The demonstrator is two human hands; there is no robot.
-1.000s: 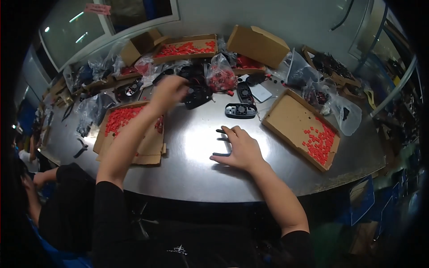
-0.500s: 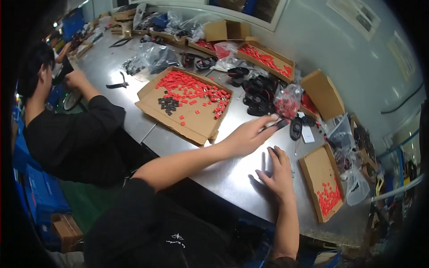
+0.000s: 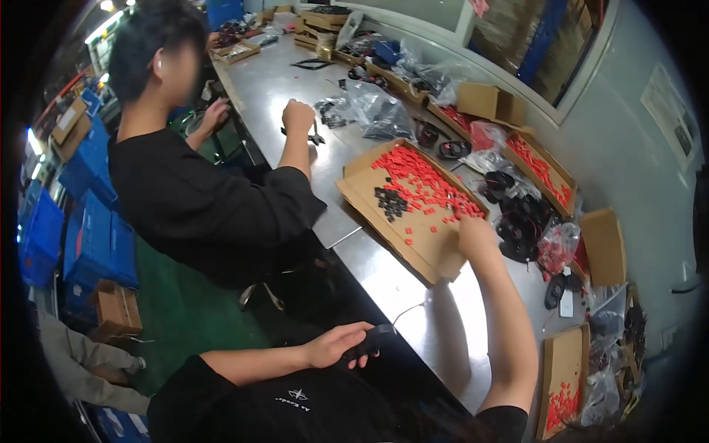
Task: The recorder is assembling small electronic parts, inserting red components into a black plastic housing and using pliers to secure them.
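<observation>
My left hand is closed around a rounded black plastic part, held low in front of my body off the table's near edge. A thin wire sticks out from the part. My right hand reaches to the right side of a shallow cardboard tray. Its fingertips are among the small red pieces and are hidden from sight. A cluster of small black pieces lies in the same tray, left of the red ones.
A co-worker sits at my left, one hand over black pliers. Black wired parts and a bag of red pieces lie beyond my right arm. Another cardboard tray with red pieces stands at right. Blue crates line the left.
My view has swung left. My left hand has drawn back from over the table to my body with a black part. My right hand has moved forward to the tray of red pieces.
</observation>
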